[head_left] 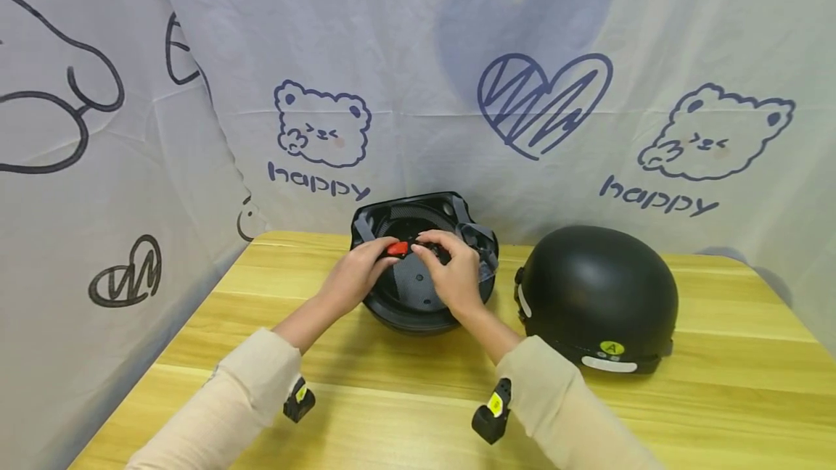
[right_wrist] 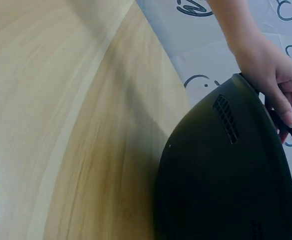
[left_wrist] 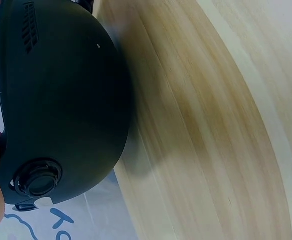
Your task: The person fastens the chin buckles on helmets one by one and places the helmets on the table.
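A black helmet (head_left: pixel 408 319) lies upside down with its padded inside and grey straps showing. Over its opening, my left hand (head_left: pixel 355 272) pinches a red buckle (head_left: pixel 397 248) between thumb and fingers. My right hand (head_left: pixel 459 273) pinches a dark piece of the chin strap close beside the red buckle, mostly hidden by the fingers. In the left wrist view the helmet's outer shell (left_wrist: pixel 71 100) shows, with a vent and a round side fitting. The right wrist view shows the left hand (right_wrist: pixel 273 67) at the rim, above the shell (right_wrist: pixel 215 175).
Another black helmet (head_left: pixel 597 289) stands right way up on the right, with a yellow "A" sticker and white patches. Both helmets are on a wooden table (head_left: pixel 379 426). A white cloth (head_left: pixel 418 27) with drawings hangs behind and at the sides.
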`<action>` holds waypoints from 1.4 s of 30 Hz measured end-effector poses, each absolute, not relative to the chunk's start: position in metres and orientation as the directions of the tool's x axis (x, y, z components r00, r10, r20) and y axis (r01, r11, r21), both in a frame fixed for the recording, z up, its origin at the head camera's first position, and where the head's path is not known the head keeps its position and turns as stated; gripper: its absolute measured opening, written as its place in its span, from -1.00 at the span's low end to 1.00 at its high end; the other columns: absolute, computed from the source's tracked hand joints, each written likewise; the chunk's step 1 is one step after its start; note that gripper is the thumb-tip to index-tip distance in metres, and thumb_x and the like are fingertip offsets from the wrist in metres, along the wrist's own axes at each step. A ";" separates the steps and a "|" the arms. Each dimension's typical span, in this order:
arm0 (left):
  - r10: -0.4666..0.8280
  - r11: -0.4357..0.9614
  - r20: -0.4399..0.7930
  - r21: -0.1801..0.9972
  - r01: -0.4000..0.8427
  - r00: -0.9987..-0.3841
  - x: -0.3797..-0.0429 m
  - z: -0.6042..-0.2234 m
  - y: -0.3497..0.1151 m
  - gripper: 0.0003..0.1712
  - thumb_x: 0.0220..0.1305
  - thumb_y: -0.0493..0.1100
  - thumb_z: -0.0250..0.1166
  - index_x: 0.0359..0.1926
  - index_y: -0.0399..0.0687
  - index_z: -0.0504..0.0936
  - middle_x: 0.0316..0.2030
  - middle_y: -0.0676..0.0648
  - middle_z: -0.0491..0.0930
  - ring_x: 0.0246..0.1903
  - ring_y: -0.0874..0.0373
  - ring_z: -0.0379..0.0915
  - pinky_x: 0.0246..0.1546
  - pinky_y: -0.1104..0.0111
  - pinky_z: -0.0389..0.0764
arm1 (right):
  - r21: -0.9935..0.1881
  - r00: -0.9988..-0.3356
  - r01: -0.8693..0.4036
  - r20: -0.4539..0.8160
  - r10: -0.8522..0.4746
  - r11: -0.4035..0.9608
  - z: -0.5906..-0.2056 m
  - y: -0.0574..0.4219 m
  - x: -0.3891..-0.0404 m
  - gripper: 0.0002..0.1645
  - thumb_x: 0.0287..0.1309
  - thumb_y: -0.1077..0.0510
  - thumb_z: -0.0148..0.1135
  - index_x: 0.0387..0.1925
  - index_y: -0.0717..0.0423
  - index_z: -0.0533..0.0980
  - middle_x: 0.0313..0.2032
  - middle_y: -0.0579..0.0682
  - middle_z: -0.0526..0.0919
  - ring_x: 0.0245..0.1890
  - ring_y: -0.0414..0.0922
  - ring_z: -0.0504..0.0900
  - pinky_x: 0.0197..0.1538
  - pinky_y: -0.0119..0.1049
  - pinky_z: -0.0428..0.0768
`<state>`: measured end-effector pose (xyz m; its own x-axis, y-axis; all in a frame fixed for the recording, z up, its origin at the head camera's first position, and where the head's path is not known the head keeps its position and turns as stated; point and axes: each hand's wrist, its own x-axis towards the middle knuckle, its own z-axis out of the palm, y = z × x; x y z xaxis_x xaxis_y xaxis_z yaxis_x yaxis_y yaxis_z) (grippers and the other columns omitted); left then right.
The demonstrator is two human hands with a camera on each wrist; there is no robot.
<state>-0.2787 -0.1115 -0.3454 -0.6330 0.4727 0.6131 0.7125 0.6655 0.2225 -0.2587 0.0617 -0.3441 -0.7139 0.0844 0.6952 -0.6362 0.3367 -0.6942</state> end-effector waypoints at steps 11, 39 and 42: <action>0.469 0.657 0.621 0.230 0.718 -0.628 -0.280 -0.347 -0.110 -0.70 0.24 -0.20 0.19 -0.04 -0.25 0.55 -0.19 -0.20 0.66 -0.23 -0.02 0.60 -0.22 0.21 0.62 | -0.688 -0.677 -0.666 0.720 0.153 0.287 -0.344 0.056 -0.257 -0.79 -0.03 0.26 0.36 -0.31 0.32 0.66 -0.18 0.20 0.69 -0.09 0.04 0.65 0.04 -0.11 0.55; 0.414 0.671 0.624 0.282 0.685 -0.663 -0.279 -0.348 -0.112 -0.70 0.21 -0.18 0.20 -0.06 -0.25 0.55 -0.18 -0.22 0.64 -0.18 -0.05 0.57 -0.16 0.16 0.59 | -0.751 -0.766 -0.593 0.638 0.086 0.289 -0.349 0.059 -0.255 -0.78 -0.02 0.25 0.35 -0.28 0.27 0.67 -0.26 0.17 0.72 -0.23 0.02 0.69 -0.20 -0.29 0.63; 0.426 0.673 0.625 0.264 0.691 -0.654 -0.278 -0.348 -0.113 -0.69 0.19 -0.18 0.22 -0.07 -0.25 0.56 -0.15 -0.21 0.63 -0.15 -0.05 0.56 -0.12 0.17 0.58 | -0.746 -0.801 -0.560 0.598 -0.005 0.361 -0.347 0.066 -0.256 -0.69 -0.02 0.23 0.35 -0.18 0.27 0.64 -0.27 0.17 0.71 -0.30 0.01 0.67 -0.25 -0.27 0.62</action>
